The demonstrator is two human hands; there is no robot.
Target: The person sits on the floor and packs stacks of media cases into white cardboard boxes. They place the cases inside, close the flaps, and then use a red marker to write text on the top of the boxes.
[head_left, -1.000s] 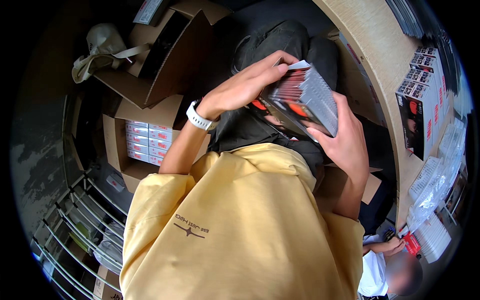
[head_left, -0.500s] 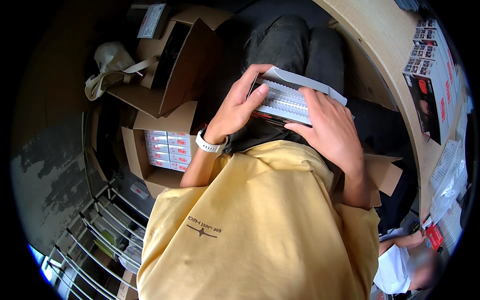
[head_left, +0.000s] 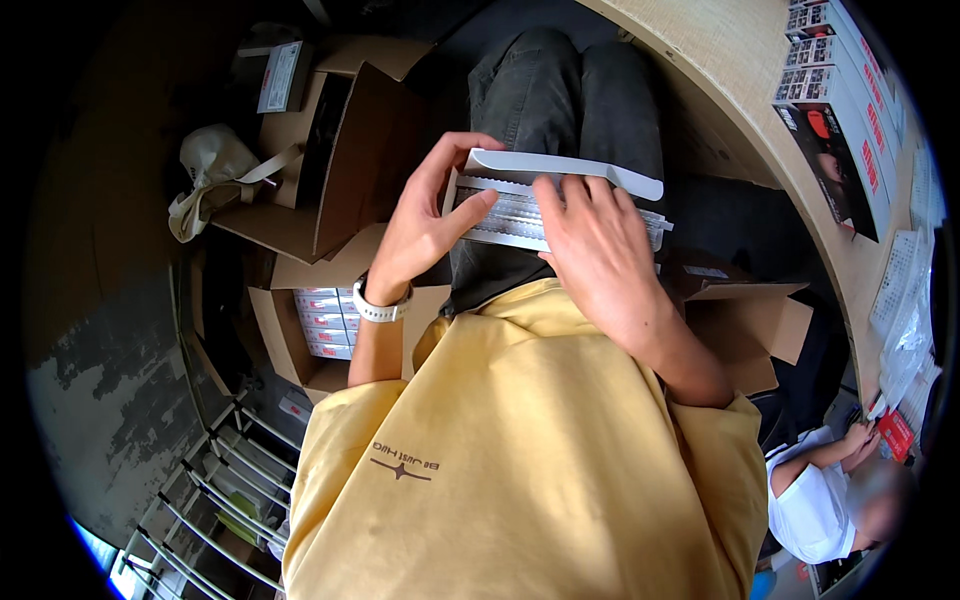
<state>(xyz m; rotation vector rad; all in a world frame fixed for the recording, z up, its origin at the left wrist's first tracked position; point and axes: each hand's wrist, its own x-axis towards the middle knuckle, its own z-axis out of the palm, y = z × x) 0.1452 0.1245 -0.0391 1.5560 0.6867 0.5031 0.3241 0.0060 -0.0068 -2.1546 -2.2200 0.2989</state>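
Observation:
A long open white box (head_left: 570, 166) lies over my thighs, its long flap raised on the far side and crimped silver packets (head_left: 510, 210) packed inside. My left hand (head_left: 425, 230), a white watch at the wrist, grips the box's left end, its thumb over the near edge. The curled fingers of my right hand (head_left: 600, 260) are closed on the packets in the right half; their tips are partly hidden.
Open cartons (head_left: 280, 335), one holding several white boxes, stand at left with a cream bag (head_left: 205, 165) and metal rack (head_left: 210, 500). A curved wooden table (head_left: 680, 35) bears stacked boxes (head_left: 835, 150) at right; another open carton (head_left: 770, 320) sits below. A co-worker (head_left: 810, 500) works bottom right.
The box has turned from tilted to lying level with its flap raised, and has moved lower toward me. My right hand has shifted from its right end onto the packets inside.

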